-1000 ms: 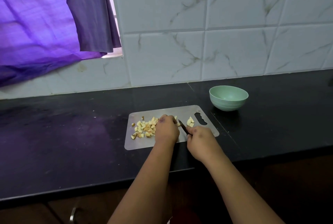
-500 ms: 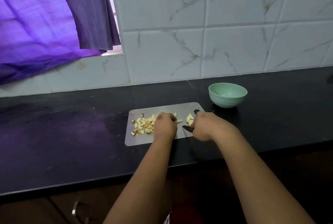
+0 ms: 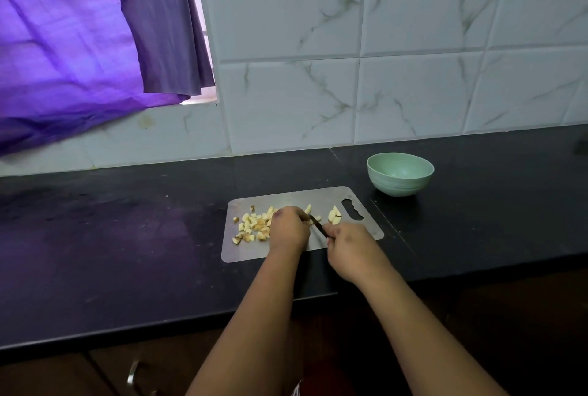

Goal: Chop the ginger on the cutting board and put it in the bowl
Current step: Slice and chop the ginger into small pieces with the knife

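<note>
1. Dark tabletop (image 3: pixel 127 252) under marble tile wall carries cutting board (image 3: pixel 286 200), green bowl (image 3: pixel 400 173) near its handle end, likely for a short transfer.
2. Left hand (image 3: pixel 289 230) curls down on ginger being cut, steadying it; the chopped ginger pile (image 3: pixel 253 226) sits left.
3. Right hand (image 3: pixel 350 249) grips knife (image 3: pixel 319 226), blade angled toward the left fingers.
4. Bigger ginger chunks (image 3: pixel 334 216) wait right, uncut; bowl looks empty.
</note>
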A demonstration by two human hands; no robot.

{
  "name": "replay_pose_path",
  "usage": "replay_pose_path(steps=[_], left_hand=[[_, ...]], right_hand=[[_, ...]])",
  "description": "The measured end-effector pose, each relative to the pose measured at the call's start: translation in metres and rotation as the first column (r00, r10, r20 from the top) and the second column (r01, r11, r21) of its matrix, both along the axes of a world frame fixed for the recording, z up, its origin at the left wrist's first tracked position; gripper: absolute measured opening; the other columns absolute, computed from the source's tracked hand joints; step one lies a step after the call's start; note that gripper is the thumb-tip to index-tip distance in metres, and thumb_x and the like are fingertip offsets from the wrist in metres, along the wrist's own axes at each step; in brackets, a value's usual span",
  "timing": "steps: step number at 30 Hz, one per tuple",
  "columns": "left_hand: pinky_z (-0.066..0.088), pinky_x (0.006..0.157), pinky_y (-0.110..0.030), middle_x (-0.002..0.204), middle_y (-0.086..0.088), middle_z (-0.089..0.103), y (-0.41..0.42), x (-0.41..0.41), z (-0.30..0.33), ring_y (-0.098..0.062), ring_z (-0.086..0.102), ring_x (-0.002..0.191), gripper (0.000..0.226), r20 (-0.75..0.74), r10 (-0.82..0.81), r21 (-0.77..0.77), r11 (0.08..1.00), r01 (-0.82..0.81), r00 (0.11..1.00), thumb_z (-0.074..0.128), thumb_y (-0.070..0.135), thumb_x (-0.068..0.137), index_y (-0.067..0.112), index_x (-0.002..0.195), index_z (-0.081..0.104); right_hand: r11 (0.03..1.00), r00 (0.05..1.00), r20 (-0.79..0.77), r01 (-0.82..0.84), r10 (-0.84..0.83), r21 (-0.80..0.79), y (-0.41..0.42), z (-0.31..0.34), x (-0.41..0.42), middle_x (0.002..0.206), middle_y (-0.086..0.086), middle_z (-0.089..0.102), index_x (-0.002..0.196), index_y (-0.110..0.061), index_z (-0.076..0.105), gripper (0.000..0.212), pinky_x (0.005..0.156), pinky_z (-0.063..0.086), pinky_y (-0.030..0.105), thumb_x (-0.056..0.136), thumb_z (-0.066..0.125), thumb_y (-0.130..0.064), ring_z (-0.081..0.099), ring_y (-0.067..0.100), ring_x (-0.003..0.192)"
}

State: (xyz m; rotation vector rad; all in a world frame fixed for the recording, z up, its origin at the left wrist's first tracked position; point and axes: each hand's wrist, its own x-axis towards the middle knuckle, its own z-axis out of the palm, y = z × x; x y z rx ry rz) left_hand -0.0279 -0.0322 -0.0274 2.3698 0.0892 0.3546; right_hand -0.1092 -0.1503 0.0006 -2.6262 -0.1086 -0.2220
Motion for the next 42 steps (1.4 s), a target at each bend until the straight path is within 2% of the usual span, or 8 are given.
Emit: replay_pose_path(steps=[5,10,16,21,26,32,39,42], left_hand=[[0.050,0.078,-0.024,0.098,-0.007,0.073,0.001,0.001,0.001,-0.020,0.066,0.091,0.019,0.002,0.000,0.016,1.000,0.000,1.000,0.059,0.006,0.088,0.011,0.097,0.075],[0.048,0.078,-0.027,0.106,-0.008,0.068,-0.002,-0.004,0.001,-0.021,0.062,0.095,0.022,0.031,0.006,0.065,0.998,-0.008,0.999,0.053,0.007,0.092,0.013,0.105,0.069],[0.042,0.092,-0.030,0.127,-0.012,0.048,-0.004,-0.005,-0.002,-0.028,0.051,0.114,0.035,0.030,-0.058,0.198,0.979,0.051,0.998,0.044,0.008,0.096,0.014,0.129,0.055],[0.043,0.090,-0.029,0.123,-0.011,0.045,-0.007,-0.006,-0.001,-0.026,0.048,0.113,0.028,0.039,-0.050,0.205,0.978,0.041,0.998,0.045,0.009,0.095,0.011,0.120,0.058],[0.044,0.091,-0.030,0.121,-0.011,0.046,-0.006,-0.006,-0.002,-0.025,0.049,0.110,0.022,0.061,-0.025,0.187,0.982,0.013,0.998,0.050,0.018,0.094,0.008,0.112,0.060],[0.042,0.091,-0.031,0.112,-0.007,0.051,-0.006,-0.006,-0.004,-0.023,0.047,0.108,0.022,0.153,-0.084,0.233,0.971,0.046,0.985,0.057,0.028,0.091,0.011,0.105,0.056],[0.041,0.085,-0.031,0.113,-0.004,0.055,-0.013,0.003,-0.007,-0.023,0.044,0.113,0.024,0.147,-0.151,0.326,0.941,0.096,0.978,0.051,0.029,0.096,0.015,0.112,0.060],[0.041,0.084,-0.031,0.110,-0.005,0.054,-0.014,0.003,-0.007,-0.023,0.044,0.109,0.023,0.133,-0.150,0.333,0.938,0.098,0.980,0.049,0.030,0.097,0.014,0.109,0.060]], right_hand=[[0.992,0.994,-0.112,-0.012,-0.002,-0.129,0.003,0.010,0.014,0.080,0.004,0.048,0.090,-0.016,0.060,0.019,0.057,0.045,0.029,0.083,0.044,-0.009,0.052,0.024,0.071],[0.932,0.956,-0.292,-0.100,-0.006,-0.348,0.000,0.058,0.022,0.106,0.014,0.058,0.109,-0.010,0.057,0.029,0.063,0.043,0.028,0.083,0.045,-0.009,0.054,0.026,0.080],[0.875,0.951,-0.309,-0.170,0.025,-0.453,-0.016,0.075,0.015,0.106,0.009,0.053,0.115,-0.010,0.060,0.030,0.068,0.042,0.029,0.093,0.048,-0.028,0.054,0.027,0.089],[0.999,0.999,-0.037,-0.034,0.033,-0.030,-0.034,0.054,0.013,0.121,0.005,0.059,0.122,-0.031,0.064,0.037,0.082,0.047,0.025,0.095,0.044,-0.015,0.058,0.022,0.103],[0.958,0.980,0.180,0.028,-0.082,0.285,-0.024,0.016,0.027,0.116,0.004,0.066,0.129,-0.026,0.059,0.037,0.084,0.044,0.020,0.095,0.048,-0.017,0.061,0.019,0.102],[0.943,0.929,0.347,0.005,-0.128,0.333,-0.016,-0.017,0.031,0.072,0.003,0.060,0.132,-0.018,0.058,0.037,0.054,0.036,0.004,0.096,0.051,-0.017,0.048,0.007,0.055],[0.913,0.916,0.371,-0.013,-0.152,0.407,-0.019,-0.019,0.034,0.089,0.008,0.070,0.130,-0.014,0.058,0.036,0.064,0.034,0.008,0.095,0.052,-0.014,0.052,0.010,0.072],[0.905,0.921,0.362,-0.025,-0.145,0.425,-0.019,-0.019,0.035,0.093,0.007,0.070,0.131,-0.015,0.058,0.036,0.063,0.033,-0.001,0.095,0.052,-0.014,0.052,0.007,0.073]])
